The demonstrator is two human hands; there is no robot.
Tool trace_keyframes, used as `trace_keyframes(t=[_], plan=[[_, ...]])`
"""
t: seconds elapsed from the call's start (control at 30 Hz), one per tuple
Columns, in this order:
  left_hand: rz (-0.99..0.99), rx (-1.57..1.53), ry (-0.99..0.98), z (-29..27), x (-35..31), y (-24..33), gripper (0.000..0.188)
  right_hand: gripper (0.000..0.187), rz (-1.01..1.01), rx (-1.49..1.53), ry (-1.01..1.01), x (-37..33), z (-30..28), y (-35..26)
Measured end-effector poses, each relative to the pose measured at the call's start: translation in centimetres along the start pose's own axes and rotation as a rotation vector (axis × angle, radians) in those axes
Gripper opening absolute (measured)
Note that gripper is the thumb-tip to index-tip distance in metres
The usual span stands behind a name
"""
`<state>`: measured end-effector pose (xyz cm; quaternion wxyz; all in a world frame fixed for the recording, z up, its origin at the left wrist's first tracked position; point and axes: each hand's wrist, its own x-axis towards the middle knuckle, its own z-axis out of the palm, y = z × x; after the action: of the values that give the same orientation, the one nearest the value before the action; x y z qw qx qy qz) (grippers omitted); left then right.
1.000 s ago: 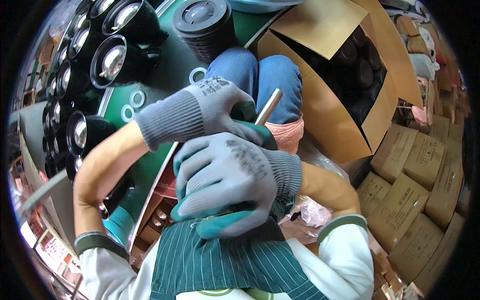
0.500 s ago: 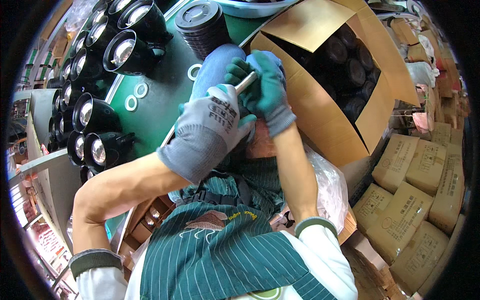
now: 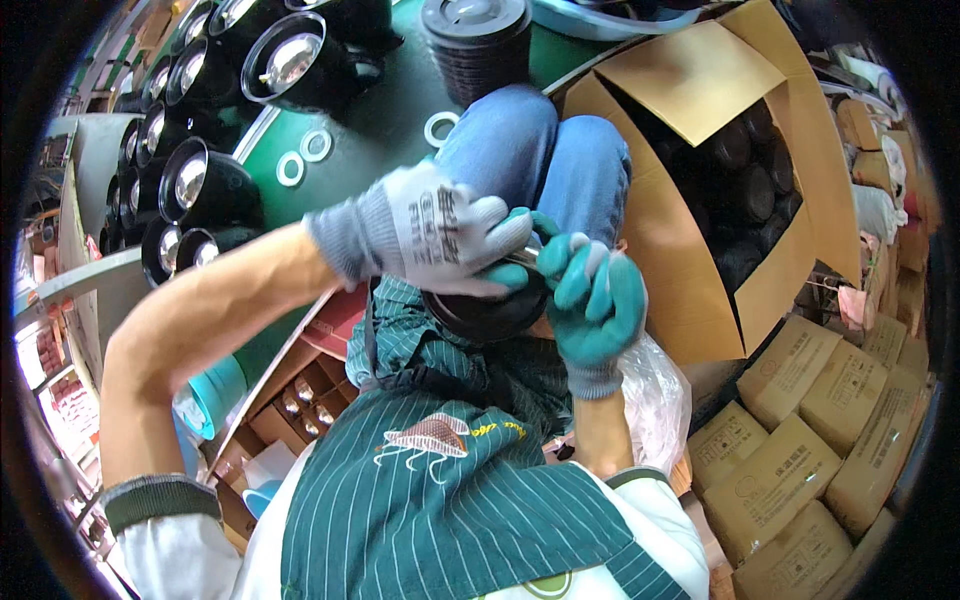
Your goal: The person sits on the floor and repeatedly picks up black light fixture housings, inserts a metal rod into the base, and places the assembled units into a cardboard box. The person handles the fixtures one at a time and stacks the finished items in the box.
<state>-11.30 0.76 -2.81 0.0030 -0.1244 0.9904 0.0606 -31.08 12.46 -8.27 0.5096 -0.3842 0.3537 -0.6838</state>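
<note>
My left hand [image 3: 450, 238], in a grey glove with green fingertips, is closed with its fingers pressed round a short metal rod [image 3: 525, 257], of which only a bit shows. Beside it my right hand [image 3: 598, 310], in a green and grey glove, has its palm turned up and its fingers curled in near the rod's end. What those fingers grip is hidden. Below the left hand a round black lid-like part [image 3: 488, 312] rests on my lap, partly covered by the hand.
On the green table stand black pots with shiny insides [image 3: 295, 62], a stack of black lids [image 3: 477, 45] and several white rings [image 3: 316, 146]. An open carton [image 3: 690, 300] of black round parts is at the right, above closed cartons [image 3: 770, 480]. A divided box [image 3: 275, 425] lies lower left.
Both hands have come down from over my knees to my lap. The rod has tipped lower between them, and the black part under the left hand has come into sight.
</note>
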Motion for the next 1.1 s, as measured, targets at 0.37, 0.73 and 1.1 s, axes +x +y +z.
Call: trace_keyframes(t=[0.37, 0.73, 1.1], plan=[[0.024, -0.679, 0.357, 0.8, 1.7, -5.5, 0.05, 0.062, 0.117, 0.092, -0.644, 5.6, -3.3, -2.2], [0.21, -0.743, 0.394, 4.6, 6.5, -8.0, 0.061, 0.029, -0.031, -0.549, -1.411, 7.7, -0.1, -4.6], [0.324, -0.792, 0.445, 6.4, 7.2, -9.1, 0.036, 0.02, -0.194, -0.686, -1.445, 7.7, 5.8, -4.6]])
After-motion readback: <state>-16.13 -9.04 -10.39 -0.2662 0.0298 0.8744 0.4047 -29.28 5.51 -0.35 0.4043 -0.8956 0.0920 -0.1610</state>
